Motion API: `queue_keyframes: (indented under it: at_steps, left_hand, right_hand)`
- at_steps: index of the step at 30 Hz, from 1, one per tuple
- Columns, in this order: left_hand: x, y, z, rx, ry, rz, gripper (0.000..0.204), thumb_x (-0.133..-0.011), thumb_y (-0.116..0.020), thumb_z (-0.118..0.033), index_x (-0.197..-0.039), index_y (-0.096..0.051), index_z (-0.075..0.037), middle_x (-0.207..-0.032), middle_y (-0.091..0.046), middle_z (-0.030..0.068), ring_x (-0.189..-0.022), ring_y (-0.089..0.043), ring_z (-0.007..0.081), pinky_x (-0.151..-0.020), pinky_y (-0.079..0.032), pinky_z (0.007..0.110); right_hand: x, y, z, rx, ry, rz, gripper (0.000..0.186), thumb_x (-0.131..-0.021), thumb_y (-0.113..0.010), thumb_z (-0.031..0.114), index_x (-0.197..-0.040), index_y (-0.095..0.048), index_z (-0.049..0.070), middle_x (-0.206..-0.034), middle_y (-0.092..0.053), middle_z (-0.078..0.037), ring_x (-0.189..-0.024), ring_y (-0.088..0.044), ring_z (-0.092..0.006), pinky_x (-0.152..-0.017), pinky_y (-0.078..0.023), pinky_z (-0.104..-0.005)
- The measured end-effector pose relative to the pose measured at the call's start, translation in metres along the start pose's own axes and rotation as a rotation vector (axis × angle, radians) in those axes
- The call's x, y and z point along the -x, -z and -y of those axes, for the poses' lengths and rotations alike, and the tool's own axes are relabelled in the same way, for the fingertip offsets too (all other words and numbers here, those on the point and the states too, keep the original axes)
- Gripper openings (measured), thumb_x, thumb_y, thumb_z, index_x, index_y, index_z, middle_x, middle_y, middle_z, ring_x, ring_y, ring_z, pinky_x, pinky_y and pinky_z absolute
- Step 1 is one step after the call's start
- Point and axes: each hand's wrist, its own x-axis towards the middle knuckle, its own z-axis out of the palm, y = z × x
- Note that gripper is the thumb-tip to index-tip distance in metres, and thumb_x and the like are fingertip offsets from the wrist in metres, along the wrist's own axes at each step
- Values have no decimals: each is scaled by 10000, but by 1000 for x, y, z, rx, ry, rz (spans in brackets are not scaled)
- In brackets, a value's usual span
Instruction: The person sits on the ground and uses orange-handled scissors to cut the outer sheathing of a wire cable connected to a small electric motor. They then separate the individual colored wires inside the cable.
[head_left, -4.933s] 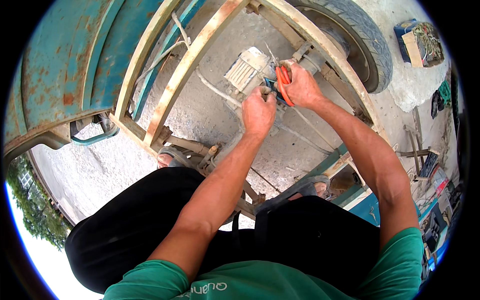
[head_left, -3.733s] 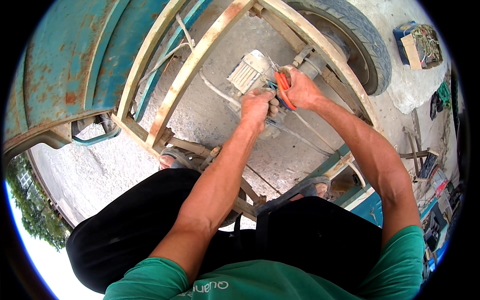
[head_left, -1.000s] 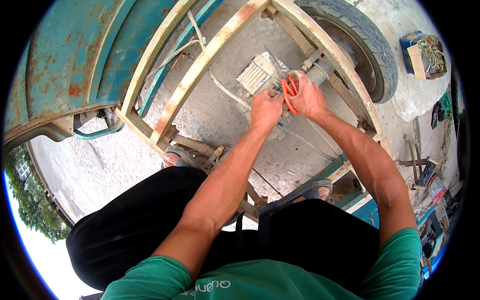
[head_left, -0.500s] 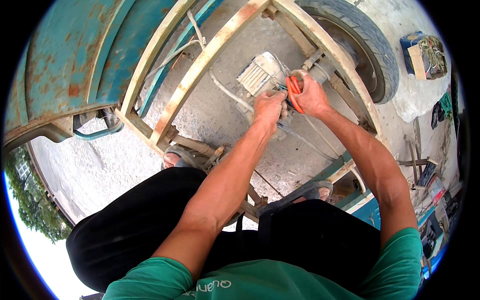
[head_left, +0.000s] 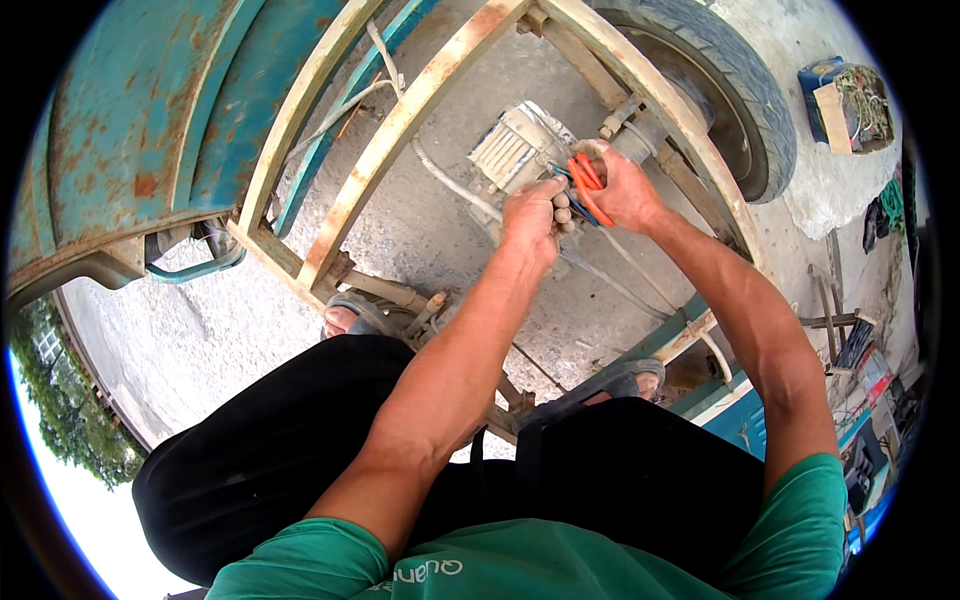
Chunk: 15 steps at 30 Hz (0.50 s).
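Forearms [head_left: 455, 375] reached up from the lower edge, the left slanting toward the right and the right, bent at the elbow, angling back to the upper left, so that the hands came close together. The left hand [head_left: 535, 215] was curled, its fingers drawn in and the thumb side toward the wires [head_left: 562, 171]; whether it pinched a strand could not be told. The right hand [head_left: 625, 190] was closed around an orange-handled tool [head_left: 596, 200], with the back of the hand turned up.

The tool's bright handles slanted down to the right, slightly apart, between the two hands; its head was too hidden to make out. The wires, thin and bluish, showed just beside it, next to the motor [head_left: 510, 150]. That motor was pale and dusty, with a ribbed housing, and lay just beyond the left hand, inside the rust-stained, cream-coloured frame [head_left: 385, 140]. A whitish flexible conduit [head_left: 450, 182] curved along its left side, and a tyre [head_left: 765, 130] stood farther right.
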Motion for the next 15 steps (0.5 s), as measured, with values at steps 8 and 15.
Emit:
queue_keyframes:
  at_steps: [8, 15]
  left_hand:
    - [-1, 5, -6, 0, 121, 107, 137, -976, -688, -194, -881, -602, -145, -640, -518, -55, -503, -455, 93, -517, -424, 312]
    - [1, 4, 0, -26, 57, 188, 143, -986, -673, -195, -938, -563, -117, -652, -509, -31, -542, -483, 124, -558, -460, 325]
  right_hand:
    - [7, -9, 1, 80, -56, -172, 581, -854, -757, 334, -1325, -540, 72, -1053, -724, -247, -1004, -702, -423, -879, -555, -487]
    - [7, -9, 15, 115, -220, -250, 563, -849, -751, 316, -1311, -550, 65, -1038, -725, -256, -993, -702, -439, -875, -552, -494]
